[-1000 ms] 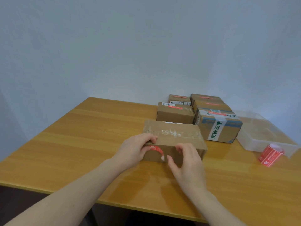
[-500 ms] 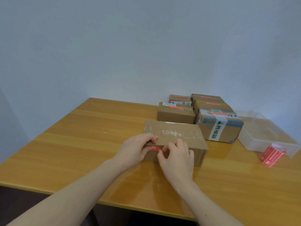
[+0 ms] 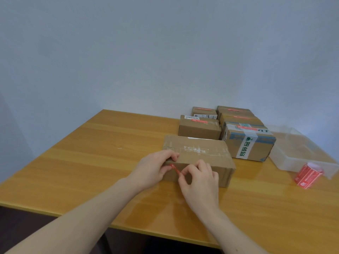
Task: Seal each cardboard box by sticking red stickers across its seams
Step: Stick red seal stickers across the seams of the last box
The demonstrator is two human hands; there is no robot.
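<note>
Nearest the body, on the wooden surface [image 3: 91,180]: two bare forearms reaching forward; right hand [image 3: 199,180] curled, thumb and forefinger pinching the lower end of a red sticker [image 3: 174,169]; left hand [image 3: 156,166] gripping the near left top edge of the cardboard box [image 3: 201,158], fingers hooked over the top, thumb on the sticker's upper end. Sticker drawn slantwise against the box's near face, just below the top edge, apparently not yet flat. Judged best from here: keep the strip taut, anchor the upper end with the left thumb, then smooth downward along it with the right fingertips so no crease or bubble forms; steady the box against sliding; press the ends last. Whether the strip crosses a seam at this spot: cannot tell. Old clear tape along the box's top seam, no red there yet, so probably more stickers due on this box. Farther right, a roll of red stickers [image 3: 308,176] beside a clear plastic tub [image 3: 302,149]. Farthest back, a cluster of boxes [image 3: 229,127] with red strips on top, seemingly done.
</note>
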